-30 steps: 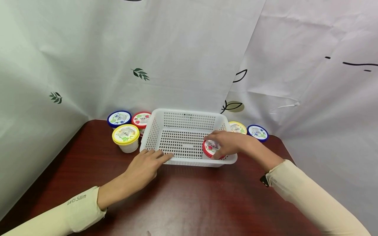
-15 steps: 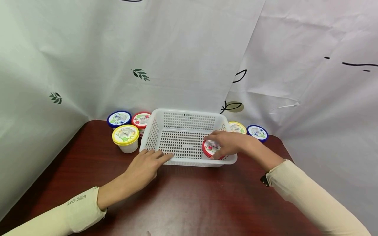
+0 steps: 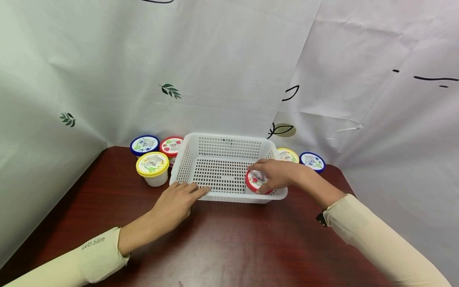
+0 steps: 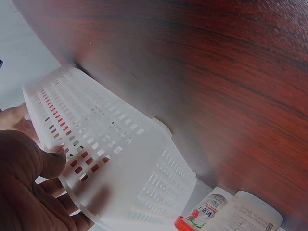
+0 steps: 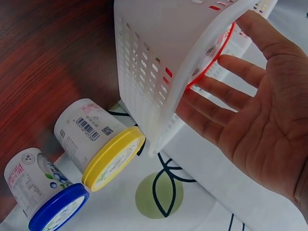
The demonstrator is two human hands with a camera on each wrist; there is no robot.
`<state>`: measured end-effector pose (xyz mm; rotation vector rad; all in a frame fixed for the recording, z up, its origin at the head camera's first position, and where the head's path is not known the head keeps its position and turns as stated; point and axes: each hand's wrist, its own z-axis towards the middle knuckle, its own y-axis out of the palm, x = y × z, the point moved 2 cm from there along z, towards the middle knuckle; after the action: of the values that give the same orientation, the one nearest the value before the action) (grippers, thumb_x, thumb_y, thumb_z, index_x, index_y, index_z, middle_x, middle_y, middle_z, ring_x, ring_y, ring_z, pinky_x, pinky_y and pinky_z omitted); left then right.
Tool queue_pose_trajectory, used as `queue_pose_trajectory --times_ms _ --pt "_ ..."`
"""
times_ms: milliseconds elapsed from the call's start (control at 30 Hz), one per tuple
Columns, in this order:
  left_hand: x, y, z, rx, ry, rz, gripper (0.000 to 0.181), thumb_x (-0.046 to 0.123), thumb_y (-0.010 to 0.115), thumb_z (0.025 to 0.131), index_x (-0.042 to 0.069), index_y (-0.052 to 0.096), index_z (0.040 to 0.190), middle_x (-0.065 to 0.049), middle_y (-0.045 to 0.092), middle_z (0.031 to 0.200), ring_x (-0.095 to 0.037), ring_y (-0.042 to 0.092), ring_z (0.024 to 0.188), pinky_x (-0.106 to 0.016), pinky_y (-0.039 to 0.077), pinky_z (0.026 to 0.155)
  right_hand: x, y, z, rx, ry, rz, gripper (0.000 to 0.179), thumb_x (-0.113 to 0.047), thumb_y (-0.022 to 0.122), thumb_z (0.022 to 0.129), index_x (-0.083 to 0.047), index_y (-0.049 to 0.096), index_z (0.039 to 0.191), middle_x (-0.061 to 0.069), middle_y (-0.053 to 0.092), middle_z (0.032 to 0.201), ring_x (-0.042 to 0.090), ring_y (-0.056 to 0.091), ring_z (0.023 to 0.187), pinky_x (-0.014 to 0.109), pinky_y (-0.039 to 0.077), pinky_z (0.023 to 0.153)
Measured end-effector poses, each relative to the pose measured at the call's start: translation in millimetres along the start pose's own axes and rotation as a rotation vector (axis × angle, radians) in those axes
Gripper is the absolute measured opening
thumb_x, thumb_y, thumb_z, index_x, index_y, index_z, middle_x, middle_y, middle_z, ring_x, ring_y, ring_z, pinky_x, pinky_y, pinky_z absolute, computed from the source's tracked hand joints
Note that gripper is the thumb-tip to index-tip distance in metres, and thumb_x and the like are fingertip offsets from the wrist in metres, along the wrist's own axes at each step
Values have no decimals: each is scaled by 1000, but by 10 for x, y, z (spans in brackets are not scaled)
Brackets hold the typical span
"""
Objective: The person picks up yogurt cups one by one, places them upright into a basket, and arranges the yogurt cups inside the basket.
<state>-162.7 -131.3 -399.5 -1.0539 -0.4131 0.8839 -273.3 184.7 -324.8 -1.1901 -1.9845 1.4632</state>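
Observation:
A white perforated plastic basket (image 3: 229, 195) stands on the table. My left hand (image 3: 179, 201) grips its near rim towards the left corner; in the left wrist view, the thumb (image 4: 53, 161) lies on the outer wall with the fingers at the rim. Inside the basket's right end is a tub with a red lid (image 3: 256, 180), upright. My right hand (image 3: 276, 173) reaches over the rim from the right and holds this tub, thumb and fingers spread around the lid's edge. The palm hides part of the lid, and the basket wall covers the tub's body in the right wrist view.
Left of the basket are a blue-lidded tub (image 3: 145, 144), another red-lidded tub (image 3: 171, 146) and a yellow-lidded tub (image 3: 153, 164). Beyond its right end stand another yellow-lidded tub (image 5: 101, 144) and another blue-lidded tub (image 5: 45, 192). A pale patterned cloth (image 3: 229, 71) hangs behind the dark table (image 3: 229, 243).

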Motion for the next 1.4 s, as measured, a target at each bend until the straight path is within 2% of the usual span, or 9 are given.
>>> queue_pose_trajectory --times_ms 467,933,1400 --pt "8 -22 8 -8 2 -5 62 -9 76 84 21 78 137 -2 79 107 -26 73 90 -42 56 81 18 -37 -43 10 32 8 89 -53 90 91 -28 53 168 11 52 174 34 60 145 61 51 122" --pt "1 10 -7 17 6 -1 61 -10 76 82 21 79 135 -2 77 105 -27 71 85 -38 53 75 73 -72 -78 10 9 -6 84 -49 89 94 -25 55 167 14 54 171 34 58 147 58 50 123" --pt "3 1 -3 10 1 -5 61 -9 76 82 21 79 135 -2 77 105 -27 71 85 -38 52 75 187 -137 -165 15 42 2 92 -49 90 92 -18 51 170 20 50 173 44 52 155 64 47 125"
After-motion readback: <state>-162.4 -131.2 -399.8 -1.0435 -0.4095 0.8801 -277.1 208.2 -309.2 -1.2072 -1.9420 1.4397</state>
